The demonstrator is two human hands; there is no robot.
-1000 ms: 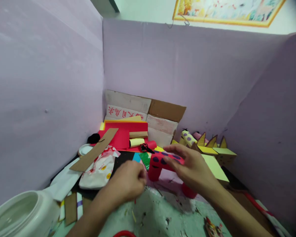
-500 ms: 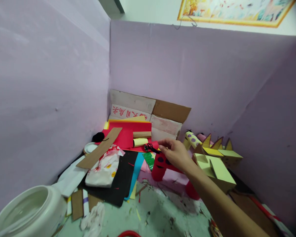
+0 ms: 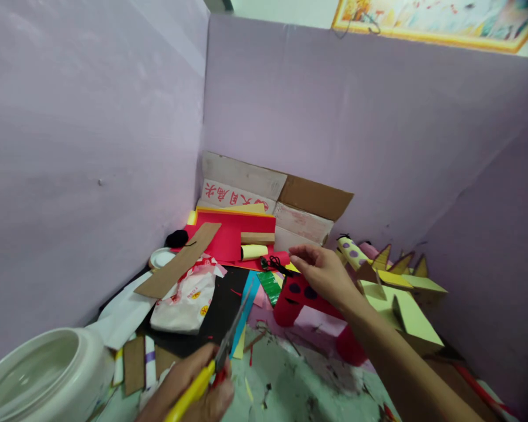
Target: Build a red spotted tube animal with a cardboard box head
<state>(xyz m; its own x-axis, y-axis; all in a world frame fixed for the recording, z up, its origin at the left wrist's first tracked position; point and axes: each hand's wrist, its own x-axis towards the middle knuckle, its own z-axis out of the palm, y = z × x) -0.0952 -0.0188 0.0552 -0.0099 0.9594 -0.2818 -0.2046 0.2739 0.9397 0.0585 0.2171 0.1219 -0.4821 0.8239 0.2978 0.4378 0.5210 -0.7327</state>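
My left hand [image 3: 211, 381], low in the middle, is closed around scissors [image 3: 225, 346] with yellow handles and some red. Their blades point up and away, over the blue and black sheets. My right hand [image 3: 321, 269] reaches in from the right above a red paper figure [image 3: 286, 305] with black spots and tube-like legs. Its fingers are bent together near the top of the figure, close to a bunch of black string [image 3: 275, 264]. What lies between the fingertips is hidden. A small green packet [image 3: 270, 287] lies just left of the figure.
Red sheets [image 3: 220, 240], a cardboard strip [image 3: 180, 261] and a white bag [image 3: 185, 305] lie at the back left. A white jar [image 3: 48, 375] stands front left. Pale yellow box shapes [image 3: 405, 310] sit to the right. Lilac walls [image 3: 290, 105] enclose the table, with scraps scattered on it.
My left hand has come into view from below, holding the scissors. The right hand stays over the red figure. The whole view has shifted slightly.
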